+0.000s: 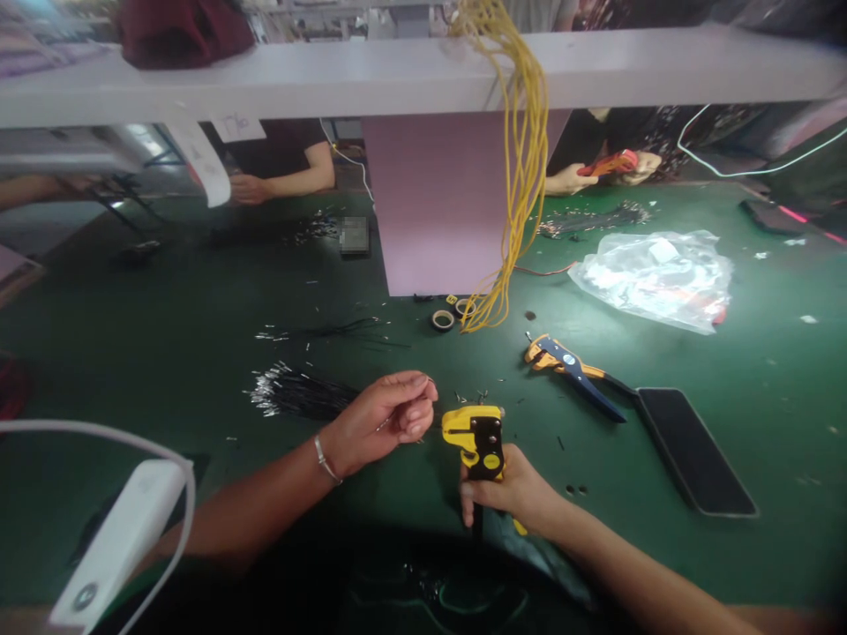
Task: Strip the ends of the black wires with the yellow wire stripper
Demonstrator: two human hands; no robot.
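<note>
My left hand (390,410) is closed in a pinch on what looks like a thin black wire, mostly hidden by the fingers. Behind it lies a bundle of black wires (304,392) with pale, bare-looking ends fanned out to the left. A yellow and black wire stripper (486,441) is upright in my right hand (516,489), fingers wrapped round its handles. Its jaws point left, close to my left fingertips. Small cut bits (471,396) are scattered just beyond the stripper's head.
A second wire stripper (573,366) rests beside a phone (698,454) on the right. Beyond are tape rolls (442,320), hanging yellow cables (522,159), a plastic bag (662,273) and a pink panel (437,203). Co-workers' hands (248,188) show across the table. A white device (123,538) stands lower left.
</note>
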